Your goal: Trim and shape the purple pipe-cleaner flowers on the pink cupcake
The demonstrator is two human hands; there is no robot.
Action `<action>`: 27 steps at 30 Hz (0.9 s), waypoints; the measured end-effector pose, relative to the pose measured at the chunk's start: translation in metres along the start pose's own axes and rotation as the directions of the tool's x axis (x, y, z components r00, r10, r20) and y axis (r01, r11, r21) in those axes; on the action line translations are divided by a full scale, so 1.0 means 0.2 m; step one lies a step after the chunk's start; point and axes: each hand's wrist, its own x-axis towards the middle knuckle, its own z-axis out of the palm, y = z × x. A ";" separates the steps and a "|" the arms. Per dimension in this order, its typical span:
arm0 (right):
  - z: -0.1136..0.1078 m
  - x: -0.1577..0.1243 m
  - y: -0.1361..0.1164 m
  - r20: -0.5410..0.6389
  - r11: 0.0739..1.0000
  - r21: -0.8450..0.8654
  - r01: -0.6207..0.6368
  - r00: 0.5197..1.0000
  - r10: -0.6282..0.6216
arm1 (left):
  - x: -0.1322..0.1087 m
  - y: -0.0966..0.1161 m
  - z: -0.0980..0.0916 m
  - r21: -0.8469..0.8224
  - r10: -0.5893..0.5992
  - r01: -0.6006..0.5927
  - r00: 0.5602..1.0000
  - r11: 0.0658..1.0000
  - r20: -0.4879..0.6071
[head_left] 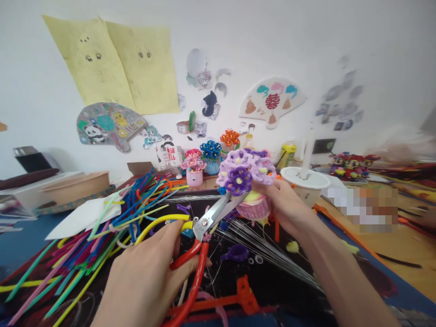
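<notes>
My left hand (146, 263) is closed on red-handled scissors (206, 222), gripping near the pivot and one handle. The scissor blades stand apart and point up and right, their tips close to the underside of purple pipe-cleaner flowers (238, 179). Those flowers, lilac and dark purple with yellow centres, rise above a small pink ribbed pot (254, 207). My right hand (286, 202) holds this potted flower from the right; its fingers are partly hidden behind the blooms. A yellow pipe cleaner (163, 219) curves beside my left hand.
Loose coloured pipe cleaners (88, 250) pile up at left. Thin wires (272, 252) cross the dark mat, among purple scraps (238, 253) and googly eyes (259, 259). Finished pink (194, 175), blue (211, 159) and orange flowers (230, 138) stand behind. A lidded tub (306, 178) is at right.
</notes>
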 end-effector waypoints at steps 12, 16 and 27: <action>0.00 -0.01 -0.01 -0.035 0.998 -0.062 -0.001 0.999 -0.001 | -0.01 -0.09 0.06 -0.046 -0.012 0.009 0.998 0.999 -0.056; 0.01 -0.01 -0.02 -0.025 0.998 -0.071 -0.003 1.000 0.001 | -0.01 -0.11 0.07 -0.047 -0.017 0.014 0.998 0.999 -0.056; 0.02 -0.01 -0.01 -0.013 0.994 -0.104 0.032 0.999 -0.033 | -0.03 -0.10 0.06 -0.078 -0.026 0.023 0.999 0.997 -0.044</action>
